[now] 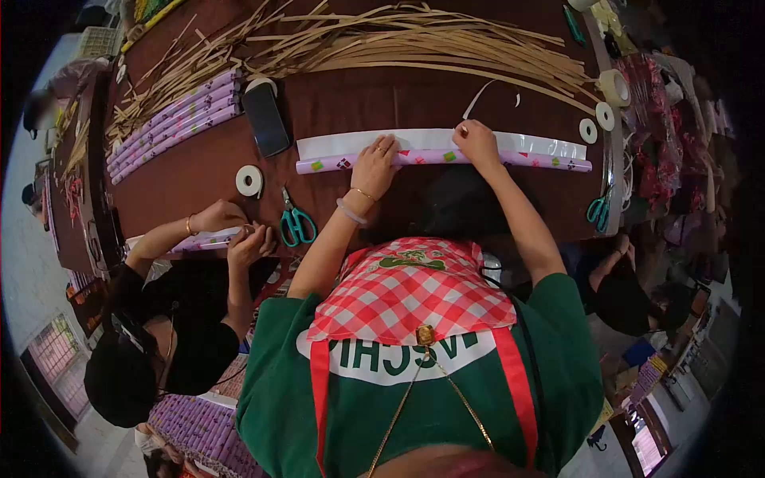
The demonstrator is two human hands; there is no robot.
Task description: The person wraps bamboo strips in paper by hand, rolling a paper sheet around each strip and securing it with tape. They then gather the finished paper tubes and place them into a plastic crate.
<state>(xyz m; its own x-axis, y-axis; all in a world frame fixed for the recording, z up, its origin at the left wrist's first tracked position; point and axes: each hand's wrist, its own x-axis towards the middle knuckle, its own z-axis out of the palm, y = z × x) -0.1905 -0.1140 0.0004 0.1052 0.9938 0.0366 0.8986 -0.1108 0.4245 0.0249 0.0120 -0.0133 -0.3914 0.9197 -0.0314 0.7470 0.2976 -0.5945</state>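
Observation:
A long lilac patterned paper roll (430,157) lies across the brown table, its white inner side (335,146) showing along the far edge. My left hand (374,165) rests flat on the roll left of its middle, fingers stretched over the paper. Further right, my right hand (476,143) is closed in a pinch at the roll's far edge. From its fingertips a thin white strip of tape (476,99) curls up and away over the table. Whatever lies inside the roll is hidden.
Tan flat strips (430,48) lie across the back, beside finished lilac rolls (179,123). A phone (265,119), tape roll (249,182) and teal scissors (296,223) are at left; more scissors (598,211) and tape rolls (588,131) at right. A co-worker's hands (239,231) work close by.

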